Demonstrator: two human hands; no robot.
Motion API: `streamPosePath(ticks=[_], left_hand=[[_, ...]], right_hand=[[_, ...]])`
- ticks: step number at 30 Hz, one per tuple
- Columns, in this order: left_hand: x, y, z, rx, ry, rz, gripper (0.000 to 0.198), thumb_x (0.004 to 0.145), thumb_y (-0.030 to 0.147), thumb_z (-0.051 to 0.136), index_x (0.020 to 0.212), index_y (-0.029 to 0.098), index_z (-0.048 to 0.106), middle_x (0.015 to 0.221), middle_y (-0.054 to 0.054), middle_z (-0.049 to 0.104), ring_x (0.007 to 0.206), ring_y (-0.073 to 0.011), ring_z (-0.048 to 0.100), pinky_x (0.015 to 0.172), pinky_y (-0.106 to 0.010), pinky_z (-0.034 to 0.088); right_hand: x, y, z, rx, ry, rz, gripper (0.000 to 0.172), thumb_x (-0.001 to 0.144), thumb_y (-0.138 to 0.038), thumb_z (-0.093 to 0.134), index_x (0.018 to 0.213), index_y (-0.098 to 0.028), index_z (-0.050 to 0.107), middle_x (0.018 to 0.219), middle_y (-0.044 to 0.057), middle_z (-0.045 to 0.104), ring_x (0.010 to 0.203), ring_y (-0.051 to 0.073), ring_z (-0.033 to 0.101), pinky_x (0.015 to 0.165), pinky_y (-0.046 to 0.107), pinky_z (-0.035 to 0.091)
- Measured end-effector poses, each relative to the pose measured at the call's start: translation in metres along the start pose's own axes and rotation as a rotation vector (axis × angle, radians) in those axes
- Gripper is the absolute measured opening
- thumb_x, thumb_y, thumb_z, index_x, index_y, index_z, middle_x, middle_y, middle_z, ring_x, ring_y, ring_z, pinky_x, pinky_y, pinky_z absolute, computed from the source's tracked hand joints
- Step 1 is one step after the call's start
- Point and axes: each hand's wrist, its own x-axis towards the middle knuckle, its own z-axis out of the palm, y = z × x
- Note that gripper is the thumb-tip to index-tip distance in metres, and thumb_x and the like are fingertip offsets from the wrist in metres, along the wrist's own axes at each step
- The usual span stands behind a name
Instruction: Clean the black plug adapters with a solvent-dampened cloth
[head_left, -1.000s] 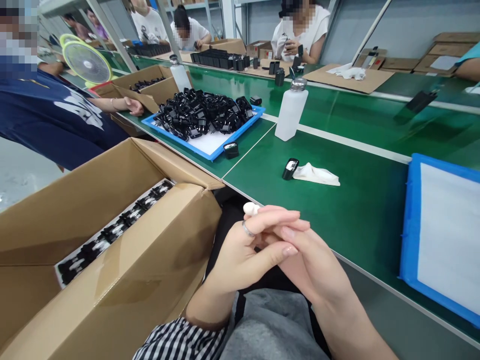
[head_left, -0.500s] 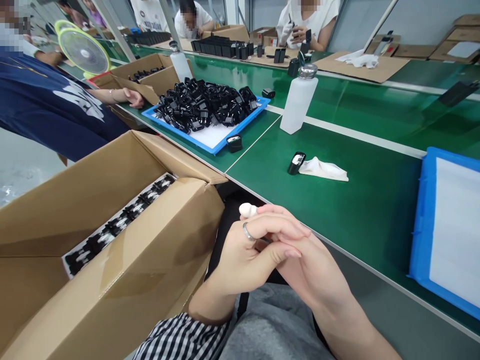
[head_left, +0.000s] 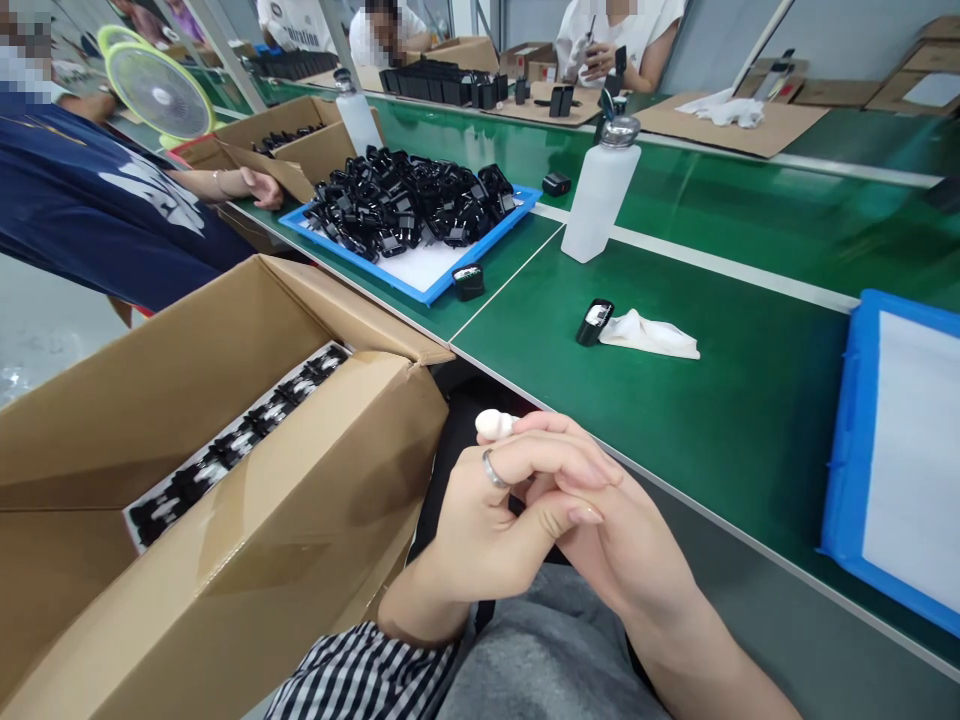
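My left hand (head_left: 487,530), with a silver ring, is closed over the fingers of my right hand (head_left: 626,530) just off the table's front edge. The right hand's fingers are bent behind the left hand and mostly hidden. A white cover (head_left: 495,424) is on a fingertip at the far side of the clasped hands. On the green table (head_left: 720,430) beyond them, a black casing (head_left: 595,322) leans against a limp white glove-like piece (head_left: 651,335). Another black casing (head_left: 469,282) stands beside a blue tray (head_left: 430,293) heaped with black parts (head_left: 405,200).
An open cardboard box (head_left: 322,480) with rows of black and white parts is at the left. A white bottle (head_left: 602,195) stands behind the casings. At the right is a blue tray (head_left: 844,450) lined with white. A person in dark blue (head_left: 97,200) is at the left; others work across the table.
The view has shifted slightly. Both hands stay clasped in nearly the same pose. Across the table, a person in white has moved their hands a little.
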Motion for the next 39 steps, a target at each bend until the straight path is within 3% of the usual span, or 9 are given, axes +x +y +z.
streamPosePath(ticks=[11, 19, 30, 36, 39], left_hand=[[0.003, 0.002, -0.004, -0.121, -0.022, -0.092, 0.021, 0.058, 0.005, 0.058, 0.072, 0.02, 0.06, 0.075, 0.002, 0.063, 0.074, -0.0133, 0.057, 0.063, -0.021, 0.049], [0.003, 0.002, -0.002, -0.125, -0.012, -0.081, 0.026, 0.058, -0.002, 0.056, 0.073, 0.019, 0.06, 0.077, 0.002, 0.063, 0.074, -0.0128, 0.058, 0.063, -0.02, 0.049], [0.001, 0.0, -0.002, -0.045, 0.011, -0.102, 0.011, 0.06, 0.01, 0.058, 0.068, 0.018, 0.06, 0.072, 0.0, 0.063, 0.07, -0.0135, 0.058, 0.059, -0.022, 0.049], [0.006, -0.001, -0.009, -0.053, -0.134, -0.141, 0.027, 0.061, 0.015, 0.059, 0.087, 0.019, 0.058, 0.08, -0.002, 0.062, 0.071, -0.0133, 0.057, 0.062, -0.022, 0.049], [0.007, -0.002, -0.011, -0.079, -0.176, -0.1, 0.022, 0.063, 0.013, 0.056, 0.084, 0.02, 0.059, 0.073, -0.001, 0.062, 0.066, -0.0115, 0.056, 0.059, -0.021, 0.048]], right_hand=[[0.002, -0.001, -0.009, -0.017, -0.109, 0.055, 0.016, 0.073, -0.021, 0.046, 0.088, -0.023, 0.049, 0.102, 0.001, 0.05, 0.094, 0.016, 0.046, 0.082, 0.032, 0.037], [0.002, -0.001, -0.01, -0.015, -0.105, 0.063, 0.017, 0.071, -0.017, 0.045, 0.087, -0.023, 0.05, 0.095, 0.001, 0.053, 0.087, 0.014, 0.05, 0.077, 0.029, 0.041], [0.002, -0.001, -0.011, -0.05, -0.102, 0.049, 0.016, 0.072, -0.021, 0.046, 0.088, -0.023, 0.049, 0.099, 0.002, 0.051, 0.088, 0.015, 0.05, 0.076, 0.031, 0.041], [0.001, 0.0, -0.015, -0.13, -0.147, -0.045, 0.025, 0.073, -0.033, 0.046, 0.096, -0.023, 0.045, 0.108, 0.004, 0.045, 0.097, 0.018, 0.044, 0.083, 0.036, 0.036], [-0.001, -0.001, -0.015, -0.184, -0.141, -0.042, 0.027, 0.072, -0.035, 0.048, 0.095, -0.023, 0.045, 0.109, 0.004, 0.044, 0.093, 0.018, 0.046, 0.079, 0.034, 0.04]])
